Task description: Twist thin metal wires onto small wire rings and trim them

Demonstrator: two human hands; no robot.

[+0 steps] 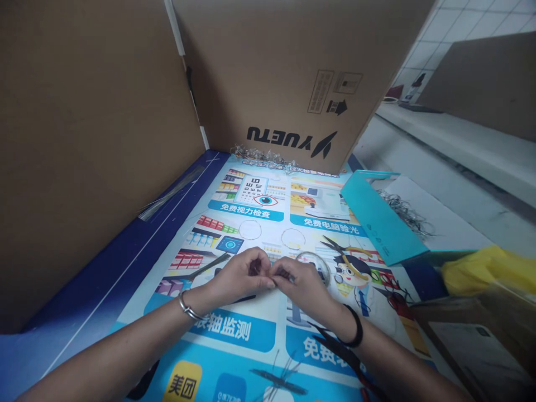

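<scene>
My left hand (245, 273) and my right hand (304, 282) meet over the printed sheet, fingertips pinched together. Whatever sits between them is too small to make out. Beyond the fingers lie two thin wire rings, one at left (250, 239) and one at right (293, 229). A coil of wire (329, 271) rests partly behind my right hand. To its right are cutting pliers (347, 259) with yellow handles. Dark-bladed scissors (341, 349) lie partly beneath my right forearm. Thin dark strands (209, 267) lie beside my left hand.
Tall cardboard walls (285, 67) enclose the left and back. Clear tangled pieces (268, 156) line the back edge. At right, a turquoise box (372, 218) holds tangled wire (404, 212); yellow plastic (489, 271) and a brown package (473, 335) are nearer. Short strands (278, 381) lie in front.
</scene>
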